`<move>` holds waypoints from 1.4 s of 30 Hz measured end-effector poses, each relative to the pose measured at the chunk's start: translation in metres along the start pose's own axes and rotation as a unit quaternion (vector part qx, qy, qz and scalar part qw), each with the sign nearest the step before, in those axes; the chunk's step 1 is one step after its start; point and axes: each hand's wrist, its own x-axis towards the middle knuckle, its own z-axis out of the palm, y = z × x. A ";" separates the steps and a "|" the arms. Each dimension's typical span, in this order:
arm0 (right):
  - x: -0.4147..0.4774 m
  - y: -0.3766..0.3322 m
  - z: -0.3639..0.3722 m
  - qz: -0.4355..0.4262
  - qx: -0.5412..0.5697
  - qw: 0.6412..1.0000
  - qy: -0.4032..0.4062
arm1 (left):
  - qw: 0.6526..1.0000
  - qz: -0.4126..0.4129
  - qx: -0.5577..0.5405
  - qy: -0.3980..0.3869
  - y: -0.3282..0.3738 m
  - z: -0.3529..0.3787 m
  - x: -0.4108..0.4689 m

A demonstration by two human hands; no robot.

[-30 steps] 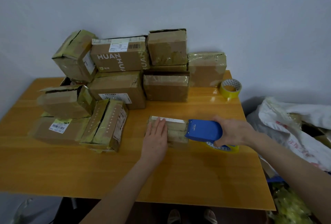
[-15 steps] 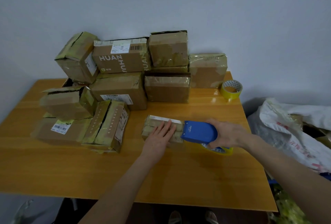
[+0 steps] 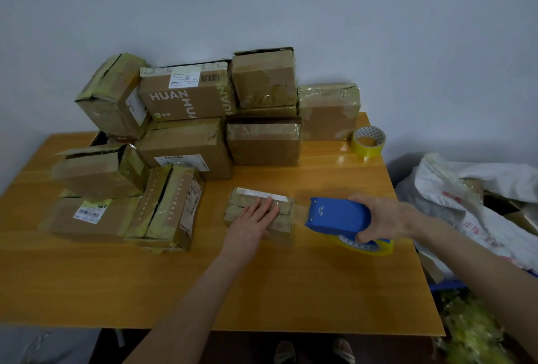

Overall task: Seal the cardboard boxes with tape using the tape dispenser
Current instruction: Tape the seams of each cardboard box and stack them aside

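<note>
Left hand [image 3: 252, 222] lies flat, fingers straight, on the small cardboard box [image 3: 286, 222] mid-bench [image 3: 291, 291]. Right hand [image 3: 381, 219] grips the blue tape dispenser [image 3: 334, 215] just beside the box's right end. Taped boxes [image 3: 186, 148] are stacked behind.

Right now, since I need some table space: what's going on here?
A person is taping a small box on the table. The left hand presses flat on it; the right hand grips a blue tape dispenser just right of the box, a faint tape strip seemingly stretched between. Taped boxes are piled behind, a spare tape roll at back right.
</note>
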 end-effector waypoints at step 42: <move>0.034 -0.044 -0.002 0.044 -0.016 0.994 -0.101 | 0.996 -0.016 0.055 -0.063 0.038 0.000 0.007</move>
